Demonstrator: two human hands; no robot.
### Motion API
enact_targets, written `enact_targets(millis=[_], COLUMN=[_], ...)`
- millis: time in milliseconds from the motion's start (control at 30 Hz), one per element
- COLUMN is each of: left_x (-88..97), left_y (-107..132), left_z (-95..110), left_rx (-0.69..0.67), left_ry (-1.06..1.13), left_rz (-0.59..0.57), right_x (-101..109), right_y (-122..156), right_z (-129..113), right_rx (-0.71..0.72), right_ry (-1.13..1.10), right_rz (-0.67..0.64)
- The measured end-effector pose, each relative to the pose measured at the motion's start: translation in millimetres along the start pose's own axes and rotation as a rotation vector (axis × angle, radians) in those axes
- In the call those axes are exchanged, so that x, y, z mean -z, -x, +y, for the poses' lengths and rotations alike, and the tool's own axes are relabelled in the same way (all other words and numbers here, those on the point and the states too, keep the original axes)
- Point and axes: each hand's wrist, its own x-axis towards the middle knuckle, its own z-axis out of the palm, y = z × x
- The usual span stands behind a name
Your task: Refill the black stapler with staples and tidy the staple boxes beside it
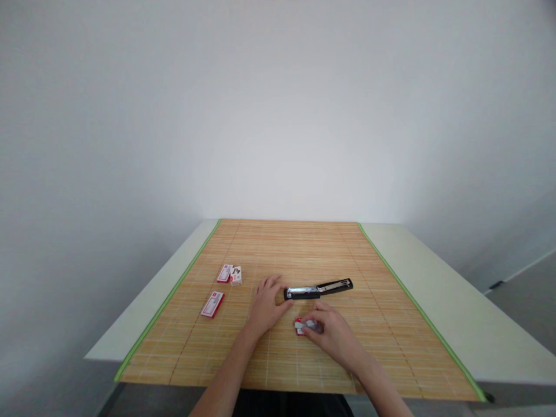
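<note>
A black stapler (pixel 302 293) lies opened out flat on the bamboo mat, its metal staple channel exposed and its top arm swung to the right. My left hand (pixel 266 302) rests at the stapler's left end with fingers spread, thumb and forefinger on either side of it; whether they touch it is hard to tell. Nearer to me, my right hand (pixel 329 330) pinches a silvery strip of staples (pixel 299 325). Below that strip sits a small red-and-white box (pixel 298 332), partly hidden by the fingers.
On the left of the bamboo mat (pixel 295 249) lie a red-and-white box (pixel 212 304), a similar one (pixel 224 273) farther back, and a small white box (pixel 236 275) against it. Green edging borders the mat, on a white table (pixel 417 278) against a wall.
</note>
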Motion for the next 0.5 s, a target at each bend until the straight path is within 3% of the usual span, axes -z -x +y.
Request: enact_targets(millis=[367, 500], left_x=[0.6, -2.0], left_y=[15.0, 23.0], left_z=[-0.2, 2.3], left_rx=[-0.102, -0.105], left_ry=[0.14, 0.142], left_rz=[-0.118, -0.115], right_x=[14.6, 20.1], right_y=[-19.6, -30.3], right_z=[2.4, 4.5], right_rx=[0.046, 0.062], right_ry=[-0.03, -0.03], right_rz=[0.098, 0.07])
